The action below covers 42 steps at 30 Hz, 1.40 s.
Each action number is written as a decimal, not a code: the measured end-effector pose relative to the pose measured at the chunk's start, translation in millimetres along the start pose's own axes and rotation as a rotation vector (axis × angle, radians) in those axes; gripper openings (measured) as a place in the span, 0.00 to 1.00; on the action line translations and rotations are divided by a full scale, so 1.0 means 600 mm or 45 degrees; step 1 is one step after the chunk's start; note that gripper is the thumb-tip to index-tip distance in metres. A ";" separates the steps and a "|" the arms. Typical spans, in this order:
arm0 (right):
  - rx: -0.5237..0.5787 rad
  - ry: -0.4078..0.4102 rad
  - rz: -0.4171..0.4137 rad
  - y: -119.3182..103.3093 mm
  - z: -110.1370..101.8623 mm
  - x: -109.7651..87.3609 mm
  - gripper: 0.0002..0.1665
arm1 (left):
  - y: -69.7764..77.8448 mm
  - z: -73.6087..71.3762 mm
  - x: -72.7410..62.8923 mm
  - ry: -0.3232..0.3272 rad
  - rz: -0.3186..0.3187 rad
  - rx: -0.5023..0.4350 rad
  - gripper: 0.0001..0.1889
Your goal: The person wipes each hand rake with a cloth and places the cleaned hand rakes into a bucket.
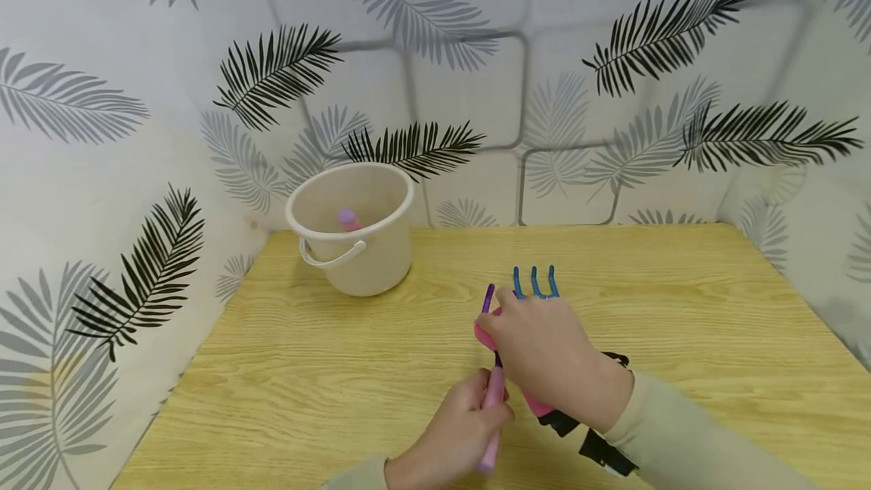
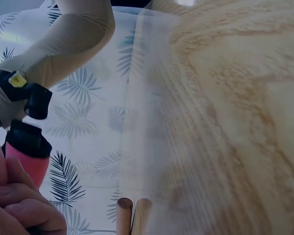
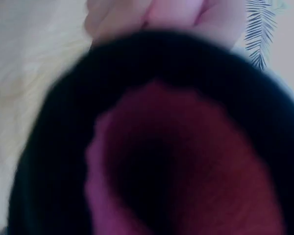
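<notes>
My left hand (image 1: 459, 429) grips the pink handle (image 1: 494, 399) of a hand tool with purple prongs (image 1: 488, 299). Around its head, my right hand (image 1: 544, 342) holds a pink thing (image 1: 485, 333), hiding most of that end. Below the right palm the pink thing shows a black rim (image 1: 559, 422). In the right wrist view that black rim (image 3: 157, 49) circles a hollow pink inside, like a glove's cuff. Just beyond the right knuckles lie the blue tines (image 1: 535, 283) of a three-pronged hand rake, the rest hidden behind the hand.
A beige bucket (image 1: 370, 259) with a white handle stands at the back left of the wooden table (image 1: 327, 369). Inside it a pink tool handle (image 1: 350, 219) pokes up. Leaf-patterned covering (image 1: 469, 97) rises behind the table and along its sides.
</notes>
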State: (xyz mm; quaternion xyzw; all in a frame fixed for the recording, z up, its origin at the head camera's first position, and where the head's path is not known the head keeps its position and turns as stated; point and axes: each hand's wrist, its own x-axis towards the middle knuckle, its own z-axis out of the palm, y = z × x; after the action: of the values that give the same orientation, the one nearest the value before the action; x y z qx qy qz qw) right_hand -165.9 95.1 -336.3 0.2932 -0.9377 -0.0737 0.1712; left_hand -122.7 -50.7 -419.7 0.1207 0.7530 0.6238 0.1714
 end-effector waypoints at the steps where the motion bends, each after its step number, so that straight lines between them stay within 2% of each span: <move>1: 0.010 -0.012 -0.010 0.000 -0.002 -0.002 0.11 | 0.000 -0.001 0.001 0.005 0.000 -0.004 0.08; 6: 0.036 -0.044 -0.010 0.005 -0.007 -0.008 0.12 | 0.001 -0.001 0.000 0.019 -0.004 0.022 0.07; 10: 0.051 0.028 0.051 0.007 -0.002 -0.003 0.11 | 0.001 0.003 -0.002 -0.014 -0.025 0.044 0.06; 14: 0.066 0.091 0.061 0.007 0.003 0.001 0.11 | -0.001 0.007 -0.003 -0.023 -0.021 0.065 0.08; 17: 0.074 0.048 0.026 0.008 0.002 -0.004 0.11 | -0.002 0.007 -0.003 -0.005 -0.020 0.052 0.10; 21: 0.106 -0.074 0.004 0.015 -0.005 -0.015 0.14 | -0.003 0.004 -0.002 0.032 -0.046 -0.008 0.11; 27: 0.101 -0.132 0.036 0.030 -0.007 -0.017 0.12 | -0.004 0.000 -0.003 0.078 -0.023 -0.023 0.10; 32: 0.046 -0.143 -0.119 0.032 -0.008 -0.017 0.18 | -0.005 -0.001 -0.004 0.041 -0.037 -0.010 0.08; 35: 0.016 -0.114 -0.219 0.030 -0.014 -0.019 0.21 | -0.006 0.000 -0.002 0.031 -0.029 0.001 0.10; 38: 0.012 -0.091 -0.257 0.029 -0.021 -0.022 0.20 | -0.007 0.001 0.001 0.030 -0.022 -0.005 0.11; 42: 0.018 -0.113 -0.274 0.024 -0.029 -0.027 0.18 | -0.007 -0.001 0.003 0.033 -0.026 -0.021 0.10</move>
State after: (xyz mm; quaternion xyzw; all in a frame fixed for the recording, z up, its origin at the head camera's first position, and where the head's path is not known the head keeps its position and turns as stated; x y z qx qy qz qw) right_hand -154.5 115.7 -321.0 0.3900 -0.9079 -0.0979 0.1186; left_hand -124.6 -51.1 -424.1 0.1035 0.7511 0.6297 0.1690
